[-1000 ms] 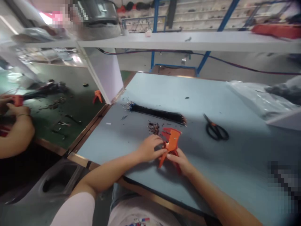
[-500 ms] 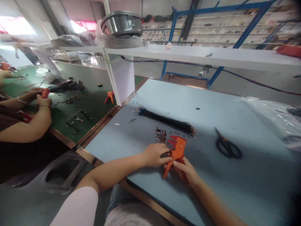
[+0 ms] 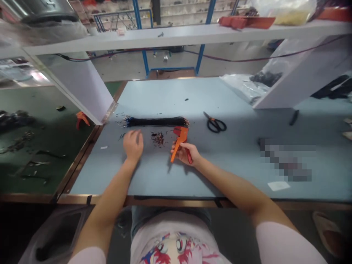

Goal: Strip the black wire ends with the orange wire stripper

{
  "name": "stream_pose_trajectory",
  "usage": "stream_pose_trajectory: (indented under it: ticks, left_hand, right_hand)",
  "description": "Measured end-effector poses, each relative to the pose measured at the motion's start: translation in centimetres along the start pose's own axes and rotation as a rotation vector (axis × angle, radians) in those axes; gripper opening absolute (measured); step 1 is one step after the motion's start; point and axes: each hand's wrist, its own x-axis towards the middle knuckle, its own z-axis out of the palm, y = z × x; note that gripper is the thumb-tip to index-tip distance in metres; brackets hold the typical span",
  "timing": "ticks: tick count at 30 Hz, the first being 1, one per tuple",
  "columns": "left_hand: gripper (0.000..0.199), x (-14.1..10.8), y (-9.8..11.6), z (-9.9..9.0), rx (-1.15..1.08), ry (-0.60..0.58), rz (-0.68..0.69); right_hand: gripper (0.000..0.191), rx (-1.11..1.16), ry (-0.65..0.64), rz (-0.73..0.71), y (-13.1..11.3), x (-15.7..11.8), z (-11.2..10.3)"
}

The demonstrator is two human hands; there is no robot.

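My right hand [image 3: 189,153] is wrapped around the orange handles of a wire stripper [image 3: 181,137]. Its red jaws point up toward the right end of a bundle of thin black wires [image 3: 156,121]. That bundle lies crosswise on the blue-grey table mat, its left tips bluish and its right tips copper-coloured. Just below the left end is my left hand [image 3: 133,145], its fingers loosely bent and apart, with nothing visible in them. Between my hands lies a small pile of stripped scraps [image 3: 158,139].
Black-handled scissors [image 3: 216,124] lie right of the bundle. A white shelf [image 3: 154,38] crosses above the table, with a white upright [image 3: 79,84] at left. A second orange stripper [image 3: 81,119] rests on the green neighbouring table. A plastic bag [image 3: 244,88] lies at the back right.
My left hand has left the stripper and moved to the bundle's left end. The view has turned right, and the co-worker's arms are out of sight. My right hand still holds the stripper.
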Motion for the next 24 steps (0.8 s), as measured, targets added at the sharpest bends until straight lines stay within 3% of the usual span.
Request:
stream_pose_trajectory:
  ticks: [3,6,10,13,16,21,24]
  left_hand:
    - [0.045,0.6,-2.4,-0.6,0.164,-0.181,-0.122]
    - [0.053,-1.1,-2.3,-1.7,0.218,-0.348,-0.092]
    - [0.066,-5.9,2.1,-3.9,0.203,-0.665,0.197]
    - [0.071,-9.0,6.2,-5.0,0.062,-0.820,0.437]
    - [0.073,-10.0,9.0,-4.2,-0.029,-0.872,0.567]
    - [0.069,-7.7,9.7,-0.8,0.021,-0.892,0.460]
    - [0.072,-6.4,9.2,0.1,0.052,-0.861,0.402]
  right_hand:
    - [0.019,0.034,0.023,-0.071,-0.2,0.2,-0.2]
    - [0.017,0.068,0.063,-0.137,-0.6,0.5,-0.5]
    - [0.012,0.120,0.137,-0.214,-1.8,0.9,-1.1]
    - [0.011,0.149,0.180,-0.270,-3.1,0.9,-1.6]
    - [0.011,0.162,0.206,-0.303,-3.9,0.8,-1.9]
    - [0.009,0.144,0.215,-0.307,-3.9,0.5,-1.9]
    - [0.008,0.123,0.215,-0.287,-3.7,0.5,-1.8]
